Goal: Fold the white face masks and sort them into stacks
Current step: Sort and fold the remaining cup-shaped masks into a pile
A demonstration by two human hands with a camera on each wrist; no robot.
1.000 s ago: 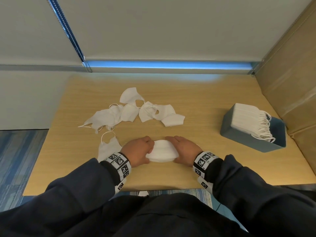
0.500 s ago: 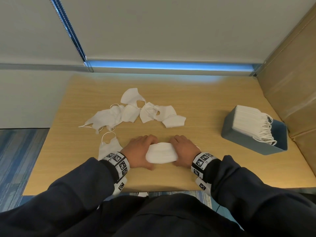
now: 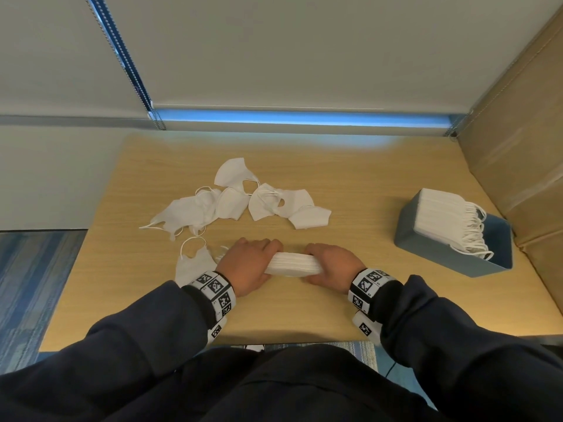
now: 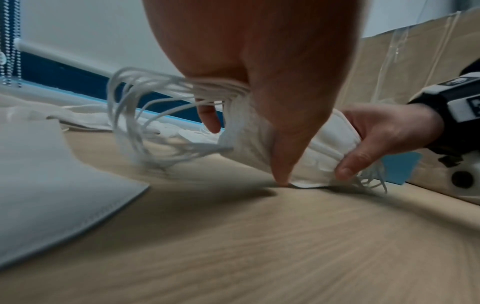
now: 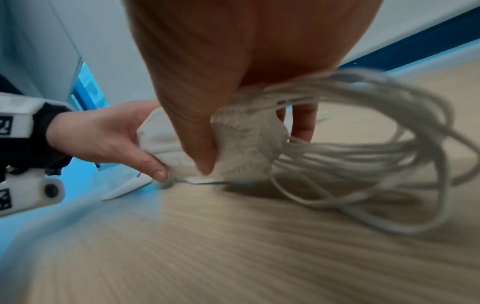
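The left hand (image 3: pixel 248 264) and the right hand (image 3: pixel 332 264) each clasped one end of a stack of folded masks (image 3: pixel 293 264), thumbs on the near side and fingers curled over the far side. The stack lay with its long axis running left to right between the two grips, tipped up on edge so its layered edges faced upward, its lower corner touching the table (image 3: pixel 350 184). In the left wrist view a bunch of ear loops (image 4: pixel 145 123) trailed out past the left grip; in the right wrist view another bunch of loops (image 5: pixel 363 148) hung out past the right grip onto the wood.

Just left of the left grip a single mask (image 3: pixel 195 264) lay flat. Beyond the grips, farther from the person, loose masks (image 3: pixel 237 202) lay scattered in a row. Well to the right of the right grip stood a blue box (image 3: pixel 451 257) with a leaning stack of masks (image 3: pixel 438 214) in it.
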